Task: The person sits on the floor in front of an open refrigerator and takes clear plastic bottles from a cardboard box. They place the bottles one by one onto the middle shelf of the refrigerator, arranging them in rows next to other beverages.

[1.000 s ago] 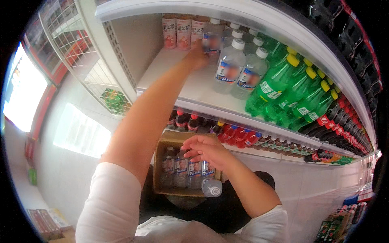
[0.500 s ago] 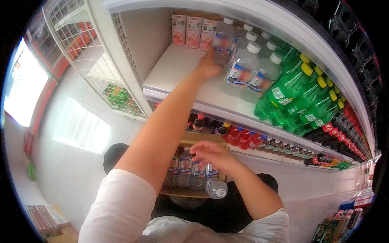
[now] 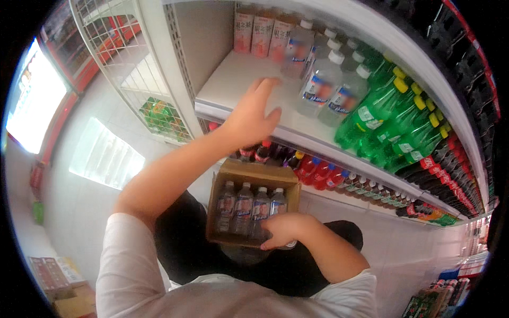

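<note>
My left hand (image 3: 252, 114) hovers open, fingers apart, over the front of a white shelf (image 3: 222, 93). It holds nothing and is a short way from the clear blue-labelled bottles (image 3: 321, 87) standing on that shelf. My right hand (image 3: 283, 230) is lower down at the near right corner of an open cardboard box (image 3: 254, 175). It is closed around a clear water bottle (image 3: 289, 245), mostly hidden by the fingers. Several more clear bottles (image 3: 244, 204) stand upright in the box.
Pink drink bottles (image 3: 260, 32) line the shelf's back, and green bottles (image 3: 382, 119) fill its right side. Red-capped dark bottles (image 3: 318, 172) sit on the shelf below. A white wire rack (image 3: 122, 53) stands left. Stacked boxes (image 3: 53, 270) lie on the tiled floor.
My left hand has pulled back from the clear bottle deep on the shelf and opened. My right hand has dropped to the box's corner with its bottle.
</note>
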{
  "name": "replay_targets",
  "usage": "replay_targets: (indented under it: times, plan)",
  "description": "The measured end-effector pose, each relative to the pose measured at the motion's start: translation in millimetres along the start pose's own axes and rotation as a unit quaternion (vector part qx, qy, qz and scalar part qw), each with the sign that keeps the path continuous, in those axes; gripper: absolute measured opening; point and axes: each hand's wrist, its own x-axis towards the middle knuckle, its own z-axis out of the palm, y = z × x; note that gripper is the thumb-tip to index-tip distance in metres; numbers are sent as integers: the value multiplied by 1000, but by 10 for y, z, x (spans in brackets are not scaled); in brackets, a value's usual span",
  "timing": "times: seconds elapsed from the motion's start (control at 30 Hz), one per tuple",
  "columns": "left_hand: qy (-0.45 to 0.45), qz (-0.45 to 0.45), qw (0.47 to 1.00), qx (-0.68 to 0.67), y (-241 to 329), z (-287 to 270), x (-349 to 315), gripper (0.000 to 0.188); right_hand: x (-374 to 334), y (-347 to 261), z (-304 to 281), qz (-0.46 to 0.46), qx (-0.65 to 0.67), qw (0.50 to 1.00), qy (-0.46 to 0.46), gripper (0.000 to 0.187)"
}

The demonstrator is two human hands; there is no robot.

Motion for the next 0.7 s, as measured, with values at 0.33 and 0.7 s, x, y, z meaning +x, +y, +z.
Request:
replay_targets:
  times: [0.33,0.7]
  plan:
    - [-371,-29,919,-131,119,-72,-1311,24,-38,14,3,-1,-30,999,-42,48]
    - [-472,-173,863,53,8,-2,-1149,39,363,465,-190,-56,125,943,305,44]
